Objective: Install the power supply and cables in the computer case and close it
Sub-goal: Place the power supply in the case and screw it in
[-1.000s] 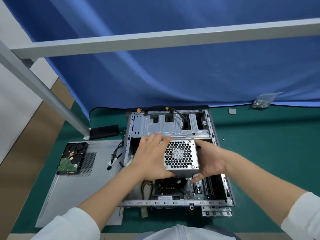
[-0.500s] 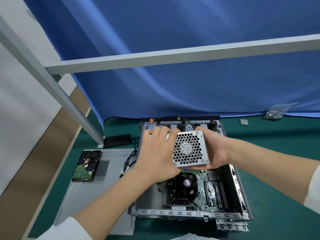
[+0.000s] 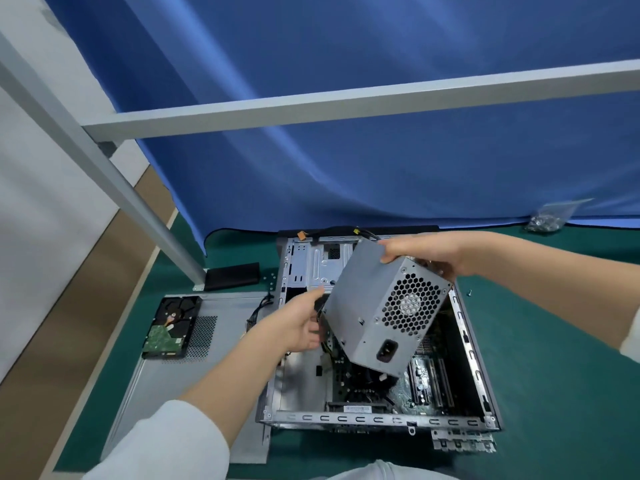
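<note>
Gripping the power supply (image 3: 374,306) tilted above the open computer case (image 3: 467,344), my right hand (image 3: 426,252) clamps its far corner, left hand (image 3: 298,323) cups underneath; rigid, seemingly heavy, sharp-edged steel

Both forearms are bare. A pale grey-white sleeve (image 3: 166,441) covers the left upper arm. A similar cuff (image 3: 631,336) shows at right.
</note>
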